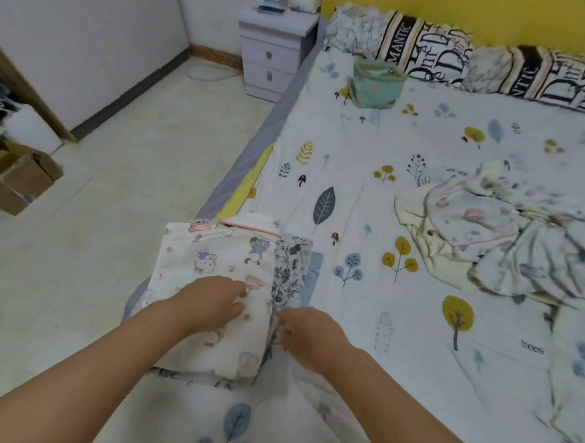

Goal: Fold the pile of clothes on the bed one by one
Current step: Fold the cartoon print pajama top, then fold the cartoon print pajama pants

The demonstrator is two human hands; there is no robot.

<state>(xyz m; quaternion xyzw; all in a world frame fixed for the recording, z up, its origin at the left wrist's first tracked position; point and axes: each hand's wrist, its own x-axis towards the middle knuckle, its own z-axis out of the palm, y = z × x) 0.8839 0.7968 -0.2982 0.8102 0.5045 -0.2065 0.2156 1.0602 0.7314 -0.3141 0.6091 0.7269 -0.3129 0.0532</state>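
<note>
Bed to the right, floor to the left, folded stack at the bed's near-left edge.

The folded stack (222,285) lies on the bed (370,151) near its left edge, at about 6 o'clock in the view; the left hand (208,301) rests on top of it and the right hand (308,334) touches its right side. The unfolded pile (503,235) sits on the bed at 3 o'clock, well apart from the stack. A fabric basket (377,83) stands on the bed at 12 o'clock, just in front of the pillows (456,58) along the head end. The nightstand (277,55) stands on the floor at 11 o'clock, beside the bed's far-left corner. A cardboard box (17,175) sits on the floor at 9 o'clock.
</note>
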